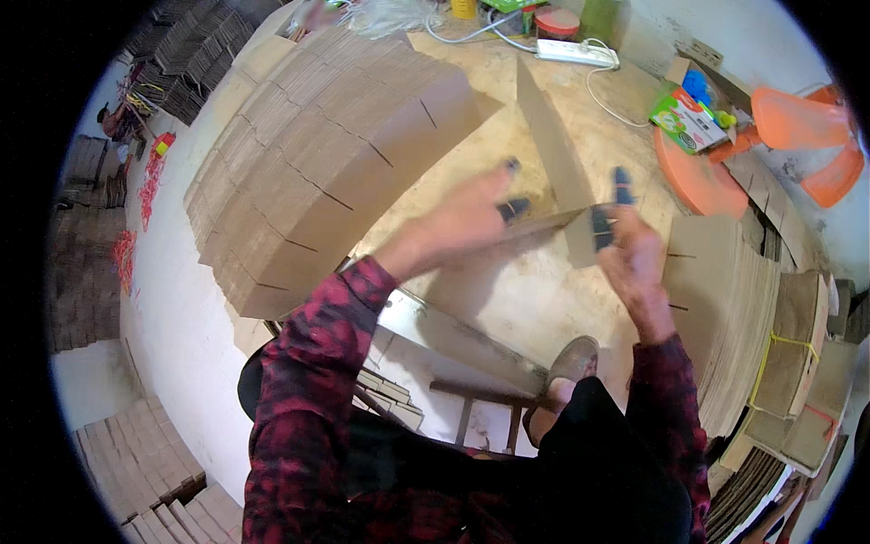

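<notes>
My right hand (632, 258) grips brown cardboard divider strips (555, 136) near where two of them meet at an angle. Its thumb presses on the cardboard while the forefinger points up; both carry dark finger covers. One strip stands on edge and runs away from me; the other cardboard strip (544, 222) extends left beneath my left hand (462, 218). That hand is blurred by motion, with dark-tipped thumb and forefinger apart and nothing seen between them. To its left rises a large stack of slotted cardboard strips (290, 163). Another cardboard stack (716, 308) sits beside my right wrist.
At the table's (471, 308) back lie a white power strip (576, 54) with cables and a red-lidded jar (556, 23). An orange fan (788, 118) and a green-and-white box (686, 120) stand at right. Tied cardboard bundles (788, 372) are nearer. Someone sits far left.
</notes>
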A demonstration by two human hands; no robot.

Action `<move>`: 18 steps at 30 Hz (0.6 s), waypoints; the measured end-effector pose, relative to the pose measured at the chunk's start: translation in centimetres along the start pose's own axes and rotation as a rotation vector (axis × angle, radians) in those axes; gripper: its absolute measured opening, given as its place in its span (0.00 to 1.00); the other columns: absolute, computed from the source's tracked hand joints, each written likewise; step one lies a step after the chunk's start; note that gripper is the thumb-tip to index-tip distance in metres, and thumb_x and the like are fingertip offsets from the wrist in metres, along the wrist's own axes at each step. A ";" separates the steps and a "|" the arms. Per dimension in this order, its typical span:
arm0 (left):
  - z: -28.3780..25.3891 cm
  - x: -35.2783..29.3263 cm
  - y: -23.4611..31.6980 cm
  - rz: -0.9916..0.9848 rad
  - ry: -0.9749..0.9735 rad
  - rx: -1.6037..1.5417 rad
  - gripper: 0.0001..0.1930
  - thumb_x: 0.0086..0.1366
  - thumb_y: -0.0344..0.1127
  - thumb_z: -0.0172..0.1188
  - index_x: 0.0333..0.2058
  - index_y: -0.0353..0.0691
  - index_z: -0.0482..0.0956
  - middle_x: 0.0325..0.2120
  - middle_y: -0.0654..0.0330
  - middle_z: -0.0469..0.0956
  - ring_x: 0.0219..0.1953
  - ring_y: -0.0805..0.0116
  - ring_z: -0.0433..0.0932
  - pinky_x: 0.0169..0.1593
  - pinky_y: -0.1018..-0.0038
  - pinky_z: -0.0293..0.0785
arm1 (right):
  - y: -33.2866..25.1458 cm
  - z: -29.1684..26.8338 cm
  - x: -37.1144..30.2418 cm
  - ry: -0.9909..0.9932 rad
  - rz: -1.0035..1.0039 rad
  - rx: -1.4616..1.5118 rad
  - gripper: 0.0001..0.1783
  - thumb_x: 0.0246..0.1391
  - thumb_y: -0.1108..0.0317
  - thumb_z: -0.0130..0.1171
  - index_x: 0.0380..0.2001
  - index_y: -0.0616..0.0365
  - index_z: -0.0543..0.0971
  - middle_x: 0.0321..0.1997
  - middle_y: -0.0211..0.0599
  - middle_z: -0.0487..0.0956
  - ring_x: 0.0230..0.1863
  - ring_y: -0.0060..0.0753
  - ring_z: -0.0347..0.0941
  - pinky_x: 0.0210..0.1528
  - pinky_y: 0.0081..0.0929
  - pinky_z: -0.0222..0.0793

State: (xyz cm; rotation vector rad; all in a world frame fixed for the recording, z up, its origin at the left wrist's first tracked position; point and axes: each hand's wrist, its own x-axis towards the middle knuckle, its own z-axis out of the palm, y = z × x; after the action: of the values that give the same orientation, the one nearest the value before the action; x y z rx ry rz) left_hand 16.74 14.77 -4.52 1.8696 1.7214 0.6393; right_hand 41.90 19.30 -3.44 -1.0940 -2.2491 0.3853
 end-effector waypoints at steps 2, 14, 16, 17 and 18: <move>-5.4 2.6 -2.7 -0.078 0.107 0.140 0.28 0.57 0.41 0.62 0.54 0.35 0.66 0.50 0.41 0.70 0.54 0.46 0.68 0.57 0.60 0.64 | -1.6 -2.8 2.6 0.171 -0.025 -0.074 0.25 0.51 0.70 0.59 0.54 0.61 0.69 0.21 0.44 0.74 0.22 0.48 0.73 0.26 0.41 0.68; -13.9 2.3 -10.3 -0.055 0.486 0.531 0.14 0.47 0.27 0.61 0.34 0.36 0.69 0.32 0.48 0.72 0.37 0.45 0.71 0.39 0.57 0.68 | 0.7 3.1 7.9 -0.321 0.071 -0.185 0.36 0.44 0.77 0.56 0.60 0.62 0.61 0.26 0.52 0.77 0.27 0.56 0.74 0.28 0.48 0.69; -13.6 1.7 -9.9 -0.165 0.248 0.369 0.12 0.48 0.27 0.59 0.33 0.36 0.70 0.29 0.48 0.72 0.36 0.46 0.72 0.38 0.57 0.68 | 0.3 3.3 8.1 -0.294 0.056 -0.169 0.39 0.43 0.78 0.56 0.62 0.61 0.58 0.26 0.53 0.77 0.27 0.57 0.74 0.27 0.48 0.68; -12.7 1.2 -10.8 -0.208 0.145 0.175 0.08 0.51 0.28 0.57 0.31 0.37 0.71 0.27 0.47 0.74 0.34 0.46 0.74 0.37 0.57 0.69 | -0.3 3.0 8.1 -0.293 0.019 -0.137 0.39 0.43 0.78 0.55 0.63 0.61 0.58 0.26 0.53 0.77 0.27 0.57 0.74 0.27 0.48 0.68; -12.0 0.8 -11.0 -0.197 0.064 0.173 0.08 0.51 0.29 0.57 0.31 0.36 0.71 0.27 0.47 0.75 0.34 0.45 0.75 0.37 0.57 0.69 | -1.0 2.6 7.9 -0.290 -0.016 -0.105 0.39 0.43 0.79 0.55 0.63 0.61 0.58 0.25 0.53 0.76 0.26 0.57 0.74 0.27 0.48 0.68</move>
State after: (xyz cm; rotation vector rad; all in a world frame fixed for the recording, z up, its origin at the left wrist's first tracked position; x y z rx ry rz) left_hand 0.71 16.89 -2.68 1.7772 2.0294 0.4909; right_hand 35.84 24.91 -1.86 -1.1336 -2.5559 0.4481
